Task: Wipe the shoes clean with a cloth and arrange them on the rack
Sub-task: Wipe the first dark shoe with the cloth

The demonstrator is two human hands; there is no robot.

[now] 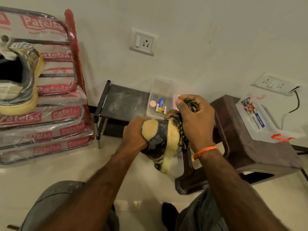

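Left hand (135,130) is clamped round the heel end of the shoe (160,139), fingers curled over the tan heel patch, holding it up off the floor w/ the yellow sole edge turned toward my right. Right hand (195,120) is closed on the bunched striped cloth (181,130), pressing it against the sole rim near the heel. Cloth touches the shoe; one tail hangs down beside the sole.

Step in hand, as I judge it: wiping this shoe, approx mid-task. The other shoe (18,80) sits apart at far left, on a stack of plastic-wrapped chairs (50,117), so not on the rack yet. Can't tell if that one is cleaned.

Rack (123,102) stands low against the wall just behind the shoe I'm holding; its dark top shelf looks dusty. A clear tray (160,97) w/ batteries and small bits sits on its right end. Brown stool (246,147) w/ a clear box (260,120) on it is to my right.

Next move prob calls for: keep the left-hand grip firm, drag the cloth along the sole rim toward the toe, turn the shoe to reach the far side. Then set it on the shelf's free left part, clear of the tray.
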